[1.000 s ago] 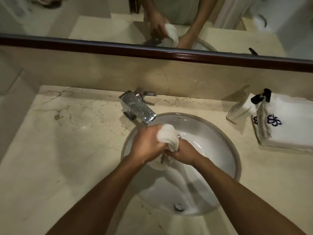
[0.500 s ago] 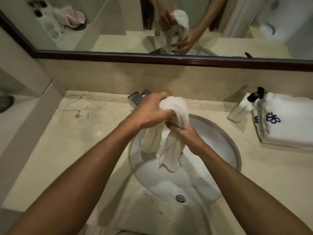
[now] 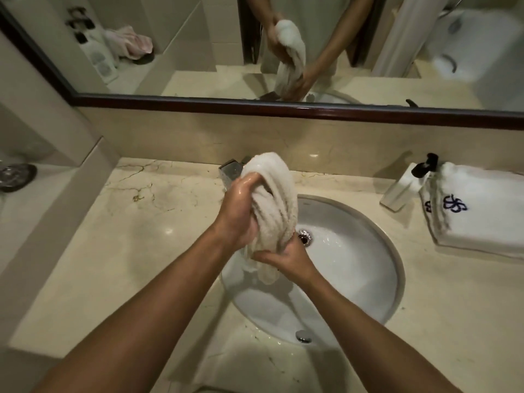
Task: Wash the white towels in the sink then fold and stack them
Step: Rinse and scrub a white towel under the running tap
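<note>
Both hands, left hand (image 3: 241, 219) and right hand (image 3: 286, 258), now grip the raised, twisted towel (image 3: 276, 205) above the sink (image 3: 368, 279); wringing continues, folding pending.

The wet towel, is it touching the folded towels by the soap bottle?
Apart. The head view shows the wet towel held over the sink, bare counter separating it from the folded towels.

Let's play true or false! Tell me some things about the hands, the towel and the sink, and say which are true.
1. Both hands hold the wet towel. True.
2. The left hand grips lower than the right hand. False: it grips higher.
3. The towel lies flat in the sink. False: it is held up, bunched, above it.
4. A folded towel with a dark blue emblem lies right of the sink. True.
5. The soap bottle stands left of the sink. False: right.
</note>
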Demonstrator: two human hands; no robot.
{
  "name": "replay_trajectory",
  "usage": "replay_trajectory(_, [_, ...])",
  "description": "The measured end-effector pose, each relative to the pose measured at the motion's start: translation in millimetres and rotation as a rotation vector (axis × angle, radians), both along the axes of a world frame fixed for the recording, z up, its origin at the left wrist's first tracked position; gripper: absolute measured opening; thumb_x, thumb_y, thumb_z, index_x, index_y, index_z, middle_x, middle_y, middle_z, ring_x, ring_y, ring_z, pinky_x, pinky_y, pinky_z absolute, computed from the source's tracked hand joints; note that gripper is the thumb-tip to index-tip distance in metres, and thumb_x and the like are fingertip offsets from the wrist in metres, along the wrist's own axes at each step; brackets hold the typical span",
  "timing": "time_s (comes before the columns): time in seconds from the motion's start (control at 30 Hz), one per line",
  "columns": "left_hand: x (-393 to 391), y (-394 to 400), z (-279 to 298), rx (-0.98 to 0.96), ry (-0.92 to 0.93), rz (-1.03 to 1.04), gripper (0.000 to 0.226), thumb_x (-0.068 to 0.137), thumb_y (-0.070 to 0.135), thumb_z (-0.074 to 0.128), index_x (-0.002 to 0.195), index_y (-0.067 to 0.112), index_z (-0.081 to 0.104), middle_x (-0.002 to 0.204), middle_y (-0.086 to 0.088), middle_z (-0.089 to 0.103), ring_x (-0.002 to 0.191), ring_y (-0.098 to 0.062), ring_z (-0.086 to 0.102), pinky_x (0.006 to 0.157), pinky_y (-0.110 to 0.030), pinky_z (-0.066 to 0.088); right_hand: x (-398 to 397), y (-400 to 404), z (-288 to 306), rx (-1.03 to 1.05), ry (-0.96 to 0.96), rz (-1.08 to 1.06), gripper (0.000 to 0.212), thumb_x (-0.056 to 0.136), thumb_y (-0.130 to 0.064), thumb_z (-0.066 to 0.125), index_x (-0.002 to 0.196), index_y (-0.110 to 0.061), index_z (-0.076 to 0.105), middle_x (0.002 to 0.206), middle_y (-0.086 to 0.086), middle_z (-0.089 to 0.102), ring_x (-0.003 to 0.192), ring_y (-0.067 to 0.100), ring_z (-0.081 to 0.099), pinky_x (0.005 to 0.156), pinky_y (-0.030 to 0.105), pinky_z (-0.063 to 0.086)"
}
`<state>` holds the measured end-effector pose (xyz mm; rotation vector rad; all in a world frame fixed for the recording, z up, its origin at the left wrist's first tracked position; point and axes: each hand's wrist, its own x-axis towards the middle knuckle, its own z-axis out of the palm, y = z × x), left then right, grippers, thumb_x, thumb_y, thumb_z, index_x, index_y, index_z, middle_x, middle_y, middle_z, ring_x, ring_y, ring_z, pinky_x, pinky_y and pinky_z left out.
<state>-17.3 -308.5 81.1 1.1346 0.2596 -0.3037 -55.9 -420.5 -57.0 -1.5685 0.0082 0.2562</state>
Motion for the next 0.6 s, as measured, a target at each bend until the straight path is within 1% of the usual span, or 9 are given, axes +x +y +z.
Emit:
replay_trajectory(0.07, [-10.7, 0.9, -9.5, -0.211, 0.154, 0.164, 0.033, 0.096, 0.023, 0.048, 0.111, 0.0, 0.066, 0.108, -0.022, 0.068, 0.103, -0.034, 0.068, 0.09, -0.042, 0.056, -1.4, 13.4, -6.4, -0.09, -0.042, -0.107, 0.08, 0.053, -0.048, 0.091, 0.121, -0.014, 0.067, 0.117, 0.001, 0.073, 0.111, 0.011, 0.068, 0.094, 0.033, 0.056])
replay_trajectory(0.17, [-15.4, 21.9, -32.6, -0.522, 0.301, 0.41, 0.038, 0.097, 0.027, 0.048, 0.117, 0.0, 0.065, 0.11, -0.019, 0.071, 0.098, -0.031, 0.071, 0.081, -0.039, 0.058, 11.7, 16.7, -4.9, -0.113, 0.017, -0.09, 0.048, 0.062, -0.03, 0.081, 0.107, -0.015, 0.074, 0.105, -0.002, 0.076, 0.097, 0.004, 0.069, 0.085, 0.03, 0.055])
replay_trajectory(0.27, [-22.2, 44.1, -58.1, -0.539, 0.353, 0.551, 0.039, 0.099, 0.024, 0.044, 0.124, 0.002, 0.063, 0.121, -0.021, 0.068, 0.111, -0.036, 0.066, 0.1, -0.051, 0.05, 24.1, 3.0, -2.4, -0.027, 0.108, 0.06, 0.04, 0.072, -0.004, 0.082, 0.108, -0.019, 0.072, 0.101, -0.01, 0.075, 0.093, 0.002, 0.068, 0.083, 0.021, 0.054])
replay_trajectory(0.37, [-31.6, 50.8, -78.5, -0.39, 0.457, 0.517, 0.03, 0.102, 0.022, 0.041, 0.111, 0.006, 0.065, 0.094, -0.015, 0.076, 0.081, -0.029, 0.074, 0.068, -0.041, 0.062, 37.5, -5.1, 0.5, -0.042, 0.184, 0.198, 0.042, 0.081, 0.009, 0.069, 0.11, -0.021, 0.07, 0.108, -0.007, 0.075, 0.098, 0.008, 0.069, 0.085, 0.021, 0.055])
replay_trajectory(0.43, [-32.0, 55.3, -88.6, -0.274, 0.553, 0.488, 0.025, 0.102, 0.022, 0.047, 0.113, 0.008, 0.065, 0.087, -0.012, 0.075, 0.077, -0.027, 0.072, 0.059, -0.034, 0.061, 47.1, -8.4, 0.5, -0.105, 0.225, 0.283, 0.047, 0.073, -0.001, 0.067, 0.117, -0.015, 0.07, 0.116, 0.005, 0.074, 0.108, 0.02, 0.069, 0.093, 0.031, 0.057])
replay_trajectory(0.5, [-30.3, 62.3, -100.7, -0.007, 0.599, 0.416, 0.029, 0.098, 0.021, 0.056, 0.122, 0.006, 0.062, 0.101, -0.014, 0.072, 0.083, -0.026, 0.068, 0.065, -0.033, 0.059, 60.8, -10.7, 4.0, -0.222, 0.276, 0.368, 0.055, 0.064, -0.012, 0.064, 0.12, -0.01, 0.068, 0.116, 0.011, 0.073, 0.108, 0.027, 0.069, 0.095, 0.04, 0.055])
replay_trajectory(0.53, [-30.5, 66.2, -110.1, 0.225, 0.575, 0.343, 0.042, 0.095, 0.022, 0.061, 0.134, 0.005, 0.054, 0.117, -0.017, 0.066, 0.094, -0.028, 0.066, 0.075, -0.036, 0.058, 70.0, -11.6, 6.7, -0.302, 0.307, 0.411, 0.055, 0.063, -0.016, 0.063, 0.117, -0.009, 0.067, 0.112, 0.013, 0.074, 0.103, 0.029, 0.07, 0.092, 0.042, 0.055])
replay_trajectory(0.57, [-34.2, 68.9, -117.1, 0.532, 0.478, 0.222, 0.061, 0.093, 0.025, 0.064, 0.146, 0.007, 0.04, 0.137, -0.018, 0.054, 0.113, -0.03, 0.059, 0.091, -0.039, 0.054, 75.5, -12.2, 12.5, -0.37, 0.32, 0.456, 0.052, 0.063, -0.021, 0.064, 0.113, -0.008, 0.067, 0.107, 0.015, 0.074, 0.096, 0.03, 0.071, 0.088, 0.043, 0.056])
replay_trajectory(0.6, [-34.3, 71.8, -124.9, 0.86, 0.25, 0.056, 0.079, 0.09, 0.027, 0.067, 0.155, 0.01, 0.025, 0.154, -0.015, 0.035, 0.133, -0.031, 0.044, 0.108, -0.04, 0.042, 83.4, -10.1, 17.4, -0.433, 0.33, 0.513, 0.048, 0.064, -0.026, 0.064, 0.108, -0.007, 0.068, 0.102, 0.016, 0.074, 0.089, 0.031, 0.071, 0.082, 0.042, 0.056])
